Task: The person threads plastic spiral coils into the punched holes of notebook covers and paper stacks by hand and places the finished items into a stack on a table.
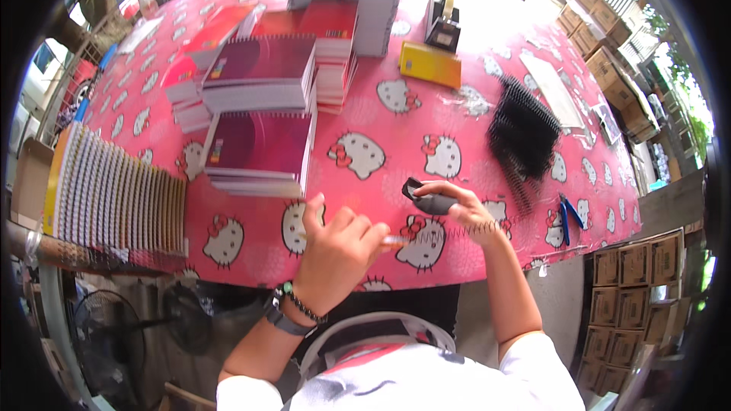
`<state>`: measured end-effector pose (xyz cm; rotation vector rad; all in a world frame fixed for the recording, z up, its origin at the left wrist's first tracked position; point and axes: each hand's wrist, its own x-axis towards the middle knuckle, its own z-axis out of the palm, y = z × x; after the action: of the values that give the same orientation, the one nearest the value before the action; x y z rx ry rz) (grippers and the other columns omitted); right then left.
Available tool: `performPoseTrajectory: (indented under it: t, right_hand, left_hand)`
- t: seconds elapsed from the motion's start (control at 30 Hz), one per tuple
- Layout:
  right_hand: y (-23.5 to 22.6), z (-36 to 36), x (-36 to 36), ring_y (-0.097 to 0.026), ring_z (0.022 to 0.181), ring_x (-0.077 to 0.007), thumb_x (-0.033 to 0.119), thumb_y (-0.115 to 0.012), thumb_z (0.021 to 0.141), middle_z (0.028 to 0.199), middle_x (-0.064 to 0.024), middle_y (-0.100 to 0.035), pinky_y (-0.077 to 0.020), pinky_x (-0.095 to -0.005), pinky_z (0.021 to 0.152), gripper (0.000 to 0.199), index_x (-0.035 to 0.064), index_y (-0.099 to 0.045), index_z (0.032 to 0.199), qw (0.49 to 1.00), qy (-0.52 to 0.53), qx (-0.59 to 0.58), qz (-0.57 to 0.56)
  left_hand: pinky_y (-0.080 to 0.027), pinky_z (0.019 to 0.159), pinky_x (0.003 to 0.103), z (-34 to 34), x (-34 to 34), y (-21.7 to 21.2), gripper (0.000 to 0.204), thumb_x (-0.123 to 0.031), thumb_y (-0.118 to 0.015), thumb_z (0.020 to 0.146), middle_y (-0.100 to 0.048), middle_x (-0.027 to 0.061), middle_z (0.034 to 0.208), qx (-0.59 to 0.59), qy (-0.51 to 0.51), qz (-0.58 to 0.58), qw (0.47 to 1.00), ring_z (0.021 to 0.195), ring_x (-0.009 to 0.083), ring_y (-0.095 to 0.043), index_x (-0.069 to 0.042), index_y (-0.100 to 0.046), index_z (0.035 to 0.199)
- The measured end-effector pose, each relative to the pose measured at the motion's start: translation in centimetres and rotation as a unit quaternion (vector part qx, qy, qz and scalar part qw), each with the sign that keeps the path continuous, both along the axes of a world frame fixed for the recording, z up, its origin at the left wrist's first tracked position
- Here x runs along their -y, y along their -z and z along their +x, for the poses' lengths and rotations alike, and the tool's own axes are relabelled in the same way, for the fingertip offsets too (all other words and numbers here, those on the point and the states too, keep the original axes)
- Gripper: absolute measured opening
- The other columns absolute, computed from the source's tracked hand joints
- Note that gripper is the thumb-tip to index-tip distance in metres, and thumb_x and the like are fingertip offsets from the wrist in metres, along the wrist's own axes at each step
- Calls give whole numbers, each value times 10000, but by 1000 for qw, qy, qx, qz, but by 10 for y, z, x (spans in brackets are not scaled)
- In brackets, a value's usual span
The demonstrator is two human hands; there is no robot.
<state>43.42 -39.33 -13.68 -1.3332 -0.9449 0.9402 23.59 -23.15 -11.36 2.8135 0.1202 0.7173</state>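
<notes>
My left hand (335,247) is curled over the table's front edge, its fingers pinching one end of a thin spiral wire (445,234) that lies across the pink cartoon-cat tablecloth (396,129). My right hand (464,209) sits just right of it, gripping a dark grey handled tool (426,199) above the wire's other end. A beaded bracelet and a grey watch are on my left wrist. What the tool's tip touches is hidden by my fingers.
Maroon spiral notebooks (259,148) are stacked behind my left hand, with taller red and white stacks farther back. A row of bound notebooks (114,198) stands at the left edge. A black coil pile (525,137), blue pliers (567,217), a yellow box (430,63) and cardboard boxes (632,281) lie to the right.
</notes>
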Motion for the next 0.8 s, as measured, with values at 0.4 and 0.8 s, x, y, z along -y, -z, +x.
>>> performPoseTrajectory:
  t: [0.4, 0.8]
  right_hand:
    - [-33, -10, -13, -551, 1045, -257, 504, -726, 699, 1036, -113, -641, -401, -386, 913, 530, 58, -701, 985, 985, -153, -16, 74]
    - [-36, -12, -34, -557, 932, -281, 465, -735, 729, 959, -107, -630, -415, -385, 877, 435, 77, -707, 923, 940, -25, 334, -62]
  left_hand:
    - [-225, 997, 557, -12, 3, 9, 379, -357, -765, 669, -566, -53, 706, 16, -41, -74, 996, 831, 128, -553, -143, -643, 957]
    - [-192, 1041, 533, -23, 2, 27, 894, -469, -783, 681, -533, 46, 990, 169, -141, -141, 965, 996, 218, -542, -77, -368, 1370]
